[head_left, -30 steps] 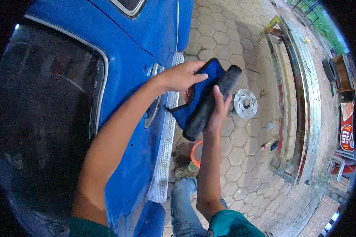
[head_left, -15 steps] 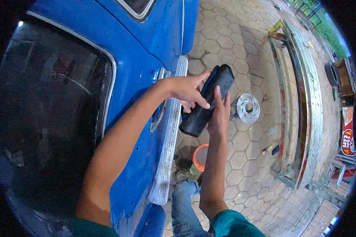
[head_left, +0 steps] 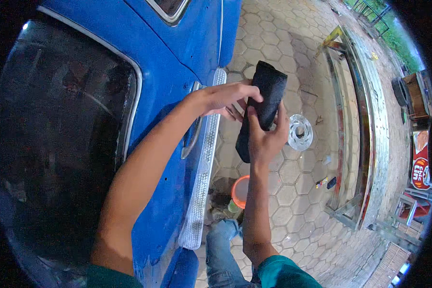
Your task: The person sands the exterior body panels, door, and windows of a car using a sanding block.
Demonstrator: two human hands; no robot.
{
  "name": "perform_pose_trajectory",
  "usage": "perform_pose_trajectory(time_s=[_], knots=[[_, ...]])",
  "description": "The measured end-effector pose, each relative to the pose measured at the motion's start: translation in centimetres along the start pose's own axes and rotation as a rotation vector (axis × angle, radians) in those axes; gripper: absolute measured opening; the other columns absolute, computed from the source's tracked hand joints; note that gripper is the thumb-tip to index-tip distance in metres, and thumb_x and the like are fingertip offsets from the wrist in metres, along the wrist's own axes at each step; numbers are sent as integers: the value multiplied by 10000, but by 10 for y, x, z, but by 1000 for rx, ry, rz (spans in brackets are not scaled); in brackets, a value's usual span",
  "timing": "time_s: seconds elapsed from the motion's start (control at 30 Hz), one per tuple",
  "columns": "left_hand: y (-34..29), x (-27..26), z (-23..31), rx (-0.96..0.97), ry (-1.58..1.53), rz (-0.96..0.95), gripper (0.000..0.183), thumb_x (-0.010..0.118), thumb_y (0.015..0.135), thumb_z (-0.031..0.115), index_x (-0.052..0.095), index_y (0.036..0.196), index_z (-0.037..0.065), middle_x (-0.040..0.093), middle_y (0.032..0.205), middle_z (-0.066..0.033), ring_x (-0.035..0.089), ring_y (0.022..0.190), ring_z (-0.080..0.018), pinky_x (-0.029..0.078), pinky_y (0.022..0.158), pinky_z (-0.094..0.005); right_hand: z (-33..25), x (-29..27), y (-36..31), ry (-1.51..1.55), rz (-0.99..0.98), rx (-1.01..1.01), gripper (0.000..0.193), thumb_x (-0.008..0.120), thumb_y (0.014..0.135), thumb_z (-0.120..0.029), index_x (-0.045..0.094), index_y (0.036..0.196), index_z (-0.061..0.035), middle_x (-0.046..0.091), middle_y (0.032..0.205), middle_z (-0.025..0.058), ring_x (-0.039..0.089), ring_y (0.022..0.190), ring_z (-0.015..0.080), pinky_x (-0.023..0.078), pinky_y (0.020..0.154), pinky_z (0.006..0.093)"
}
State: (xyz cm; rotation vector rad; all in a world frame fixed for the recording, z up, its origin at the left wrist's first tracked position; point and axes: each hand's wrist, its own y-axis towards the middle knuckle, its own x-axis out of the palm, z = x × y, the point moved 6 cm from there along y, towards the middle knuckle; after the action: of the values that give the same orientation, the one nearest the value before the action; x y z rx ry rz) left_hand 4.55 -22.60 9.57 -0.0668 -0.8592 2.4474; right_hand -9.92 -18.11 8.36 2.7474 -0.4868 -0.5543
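Note:
A long black bundle (head_left: pixel 272 87), soft and folded or rolled, is held between my two hands over the paved ground, just right of the blue car. Its exact kind cannot be made out. My left hand (head_left: pixel 228 97) grips its left side near the middle, with the thumb on top and the other fingers partly hidden. From below, my right hand (head_left: pixel 268 139) wraps the lower half, thumb on the near face and fingers round the right edge. The car's metal door handle (head_left: pixel 193 139) lies beneath my left wrist.
The blue car body (head_left: pixel 165 110) with its dark window and patterned metal trim strip (head_left: pixel 201 182) fills the left. On the hexagonal paving (head_left: pixel 293 211) stand a slotted metal disc (head_left: pixel 300 132) and an orange-rimmed container (head_left: pixel 240 191). A long weathered wooden bench (head_left: pixel 375 139) runs along the right.
The black bundle has turned more upright and its top has shifted slightly. My left hand has moved up along it, and my right hand has turned, its thumb now on the near face.

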Motion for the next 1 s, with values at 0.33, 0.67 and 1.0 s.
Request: perform_pose_trajectory(time_s=[0.33,0.67,1.0], knots=[[-5,-7,26,305,128,265,762,806,757,427,481,1319,27,660,1077,-112,649,969,-203,515,881,-325,19,15,-22,170,-243,135,880,828,682,-199,398,1442,-90,599,1092,155,600,1020,277,472,901,373],[-6,3,22,258,43,151,687,815,768,332,499,1312,56,654,1124,-127,648,1041,-223,515,951,-368,46,6,-48,435,-539,393,925,862,662,-253,335,1394,-46,622,1107,121,604,983,219,477,875,345],[-5,6,23,203,33,103,675,803,779,334,516,1333,77,619,1226,-96,607,1119,-217,487,982,-383,2,-9,-7,547,-564,212,1248,913,603,-397,138,1528,-81,481,1378,217,525,1231,308,430,1004,413]])
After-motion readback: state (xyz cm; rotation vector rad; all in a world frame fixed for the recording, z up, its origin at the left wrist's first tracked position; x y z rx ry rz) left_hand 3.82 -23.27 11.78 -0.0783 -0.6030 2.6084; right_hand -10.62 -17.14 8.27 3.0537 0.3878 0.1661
